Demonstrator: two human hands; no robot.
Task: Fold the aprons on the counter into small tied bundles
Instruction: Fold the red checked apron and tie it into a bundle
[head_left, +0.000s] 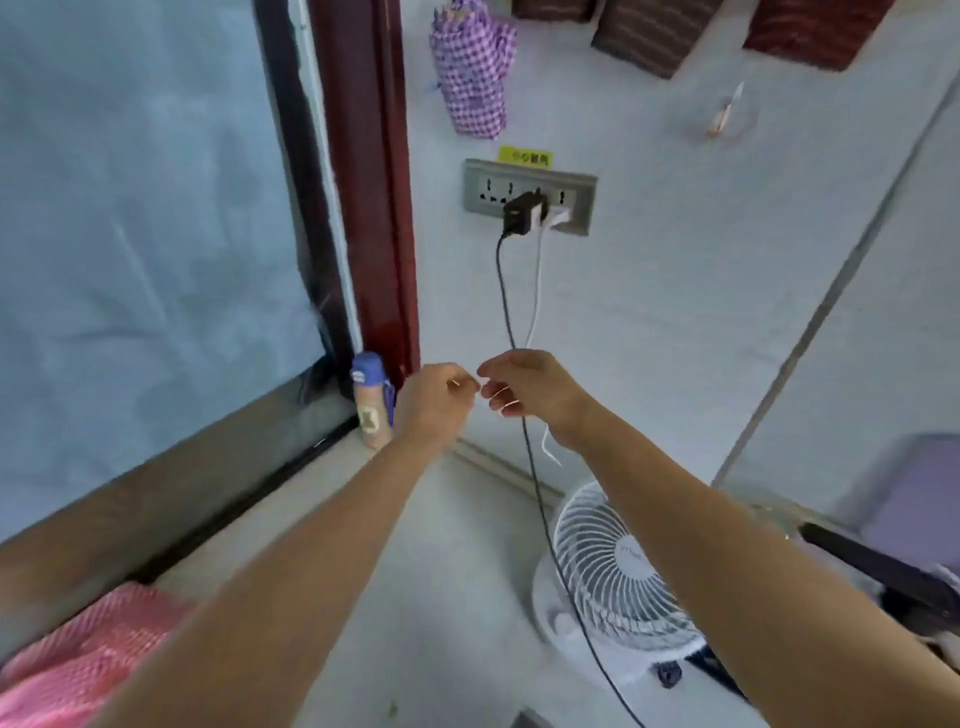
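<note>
Right, near left a pink checked apron (78, 660) lies on the bench (441, 597). Past it, my left hand (434, 397) and right hand (524, 389) each pinch a thin white string (506, 405). I'd keep it taut between both grips. Far off: one purple checked bundle (472, 67) hanging, one fan (618, 587).

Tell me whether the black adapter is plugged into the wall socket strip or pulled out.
Plugged in. The black adapter sits seated against the socket strip, its black cable hanging down from it.
</note>
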